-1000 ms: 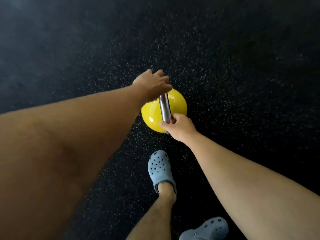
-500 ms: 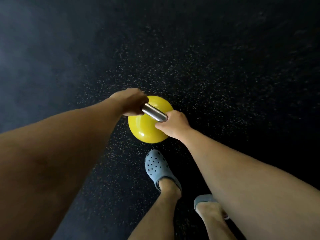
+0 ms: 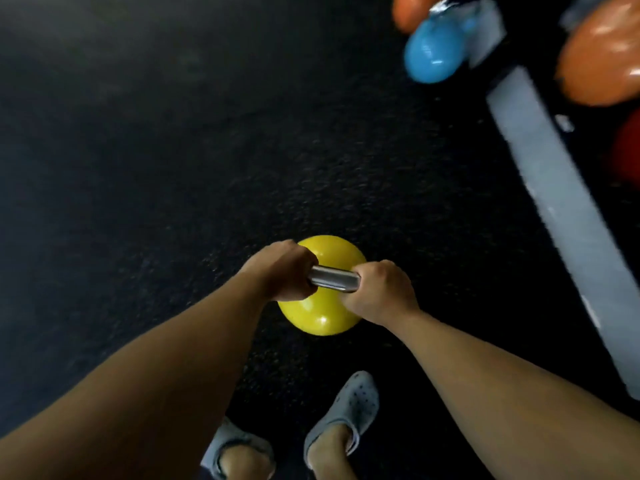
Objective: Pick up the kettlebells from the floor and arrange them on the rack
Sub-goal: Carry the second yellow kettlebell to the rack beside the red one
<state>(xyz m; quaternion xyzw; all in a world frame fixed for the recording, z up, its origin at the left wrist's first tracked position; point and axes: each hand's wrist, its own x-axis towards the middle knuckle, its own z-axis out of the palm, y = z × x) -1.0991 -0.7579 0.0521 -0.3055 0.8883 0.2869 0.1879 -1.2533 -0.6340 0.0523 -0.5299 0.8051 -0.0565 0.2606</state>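
A yellow kettlebell (image 3: 323,315) with a steel handle (image 3: 334,278) hangs in front of me above the dark floor. My left hand (image 3: 282,270) grips the handle's left end and my right hand (image 3: 379,292) grips its right end. The rack (image 3: 550,181), a grey bar running diagonally, shows at the upper right. An orange kettlebell (image 3: 602,53) and a red one (image 3: 628,150) sit behind the bar. A blue kettlebell (image 3: 434,51) lies at the rack's far end, with another orange one (image 3: 408,10) beyond it.
Black speckled rubber floor (image 3: 173,150) fills the left and centre. My feet in grey clogs (image 3: 353,410) stand below the kettlebell. The whole frame is blurred by motion.
The view has swung right, bringing the rack and its coloured kettlebells into sight. Both hands keep their grip on the yellow kettlebell, whose handle now lies level across me. My feet have stepped.
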